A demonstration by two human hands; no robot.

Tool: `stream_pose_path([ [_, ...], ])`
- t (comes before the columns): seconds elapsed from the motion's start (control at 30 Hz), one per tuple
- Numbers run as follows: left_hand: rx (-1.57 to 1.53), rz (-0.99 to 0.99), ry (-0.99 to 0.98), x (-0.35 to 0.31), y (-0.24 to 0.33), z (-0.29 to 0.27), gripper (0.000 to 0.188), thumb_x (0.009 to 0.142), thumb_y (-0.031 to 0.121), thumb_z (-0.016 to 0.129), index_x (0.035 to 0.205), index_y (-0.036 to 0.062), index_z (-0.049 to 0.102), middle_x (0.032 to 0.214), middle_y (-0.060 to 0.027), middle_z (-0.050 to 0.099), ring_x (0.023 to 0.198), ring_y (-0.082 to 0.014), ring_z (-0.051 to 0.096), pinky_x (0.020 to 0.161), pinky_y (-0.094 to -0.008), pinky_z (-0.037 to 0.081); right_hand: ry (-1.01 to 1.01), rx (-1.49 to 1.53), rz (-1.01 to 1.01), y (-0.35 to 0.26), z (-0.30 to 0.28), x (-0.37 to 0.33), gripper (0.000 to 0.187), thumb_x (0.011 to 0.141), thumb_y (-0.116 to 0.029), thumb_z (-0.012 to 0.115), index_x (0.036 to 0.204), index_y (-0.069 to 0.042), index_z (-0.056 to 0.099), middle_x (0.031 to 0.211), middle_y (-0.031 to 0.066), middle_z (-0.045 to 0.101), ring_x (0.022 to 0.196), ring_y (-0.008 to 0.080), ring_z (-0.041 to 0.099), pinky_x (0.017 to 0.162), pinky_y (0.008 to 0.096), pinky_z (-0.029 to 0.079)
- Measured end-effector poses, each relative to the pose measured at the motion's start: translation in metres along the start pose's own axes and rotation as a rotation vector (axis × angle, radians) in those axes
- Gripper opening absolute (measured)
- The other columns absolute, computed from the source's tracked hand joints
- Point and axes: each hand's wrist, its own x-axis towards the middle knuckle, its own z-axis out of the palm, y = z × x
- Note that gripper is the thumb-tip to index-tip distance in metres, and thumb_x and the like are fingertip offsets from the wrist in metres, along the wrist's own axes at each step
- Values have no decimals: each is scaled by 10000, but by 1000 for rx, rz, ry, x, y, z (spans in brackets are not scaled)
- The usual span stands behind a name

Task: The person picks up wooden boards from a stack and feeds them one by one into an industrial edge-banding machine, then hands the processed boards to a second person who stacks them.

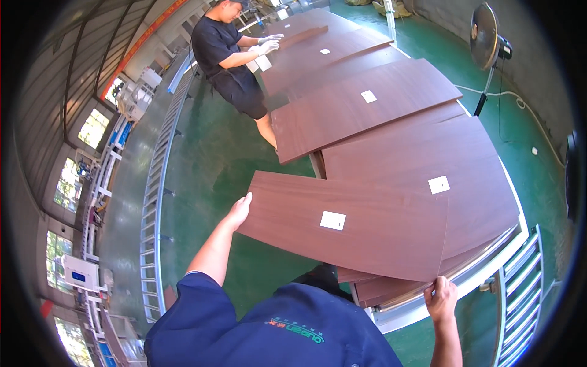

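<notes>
A long dark brown wood-grain panel [287, 211] with a white label [332, 221] lies slantwise in front of me, its left end jutting past the stack. My left hand [240, 211] is closed on that left end, the thumb lying at the edge. At the near right corner my right hand [441, 298] has its fingers curled against the same panel. Under its right part lies another brown panel [391, 153] with a white label [438, 185], on top of a pile of panels [379, 289].
More labelled panels [342, 116] overlap toward the far end. Across to the left stands a co-worker in dark clothes and pale gloves [267, 46]. Roller conveyors run along the left [160, 165] and lower right [520, 300]. A stand fan [485, 37] is at the far right.
</notes>
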Motion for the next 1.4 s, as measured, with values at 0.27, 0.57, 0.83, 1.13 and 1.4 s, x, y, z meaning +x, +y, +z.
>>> stream_pose_path([
  [0.27, -7, 25, 0, 13, -18, -3, 628, 1054, 499, 374, 1421, 0, 475, 1395, -158, 557, 1260, -251, 542, 1061, -386, 425, 46, -52, 53, -12, -3, 5, 120, 769, -35, 590, 883, -20, 557, 766, 148, 571, 718, 362, 593, 680, 445, 484],
  [0.57, 42, 55, 11, 8, -12, 1, 633, 1057, 496, 358, 1393, -24, 489, 1380, -161, 568, 1249, -240, 549, 1054, -374, 426, 38, 83, 46, 2, 10, -5, 158, 759, -16, 615, 898, -23, 542, 756, 159, 557, 690, 371, 582, 638, 447, 490],
  [0.83, -13, 90, -13, 15, -7, 1, 654, 1053, 519, 348, 1380, -21, 518, 1386, -162, 573, 1286, -250, 528, 1085, -363, 387, 88, 99, 143, -2, 18, -10, 134, 744, -11, 651, 850, -36, 571, 724, 156, 590, 656, 370, 613, 606, 456, 509],
  [1.13, -69, 39, -64, 22, -20, -11, 676, 1052, 539, 334, 1419, -11, 476, 1415, -125, 543, 1281, -227, 521, 1088, -366, 388, 68, 87, 170, -11, 9, -3, 146, 748, -53, 676, 862, -35, 586, 705, 134, 601, 625, 337, 635, 567, 433, 523],
  [1.4, 8, 18, -53, 23, -8, -9, 711, 1047, 558, 325, 1468, -7, 424, 1475, -111, 491, 1337, -235, 470, 1122, -356, 339, 82, 81, 169, -13, 4, 0, 133, 730, -33, 650, 783, -37, 528, 665, 146, 594, 574, 347, 628, 537, 433, 522],
])
